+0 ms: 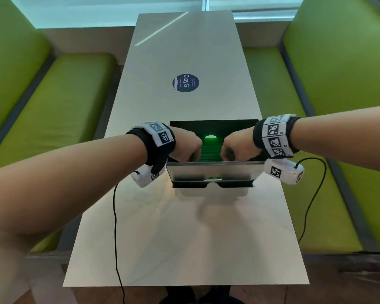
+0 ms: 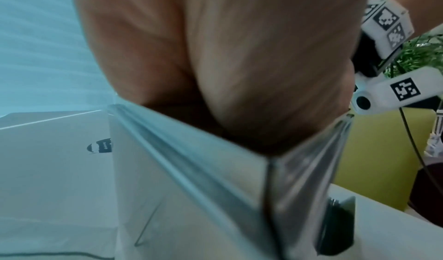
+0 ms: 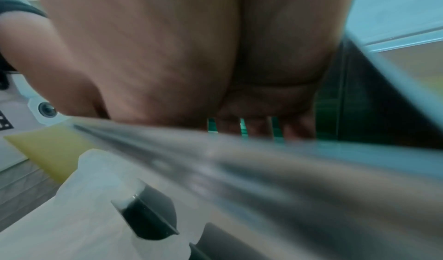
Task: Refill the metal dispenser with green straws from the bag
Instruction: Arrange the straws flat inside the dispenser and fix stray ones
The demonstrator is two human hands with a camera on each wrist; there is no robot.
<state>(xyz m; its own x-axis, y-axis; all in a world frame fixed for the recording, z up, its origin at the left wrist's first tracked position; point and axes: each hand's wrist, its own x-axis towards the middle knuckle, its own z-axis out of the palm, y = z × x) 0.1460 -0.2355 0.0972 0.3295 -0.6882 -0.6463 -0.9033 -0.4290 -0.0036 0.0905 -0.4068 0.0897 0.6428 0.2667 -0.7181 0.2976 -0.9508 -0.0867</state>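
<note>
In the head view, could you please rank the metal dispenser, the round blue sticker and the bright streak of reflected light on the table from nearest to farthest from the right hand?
From the right hand:
1. Metal dispenser, right under the fingers, which curl over its front edge.
2. Round blue sticker, mid-table, beyond the dispenser.
3. Bright streak of reflected light, at the table's far end.

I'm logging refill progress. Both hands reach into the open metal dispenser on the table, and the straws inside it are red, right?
Not quite: the straws inside the metal dispenser are green, as the head view shows. The rest holds: the left hand and right hand both reach into it on the table.
</note>
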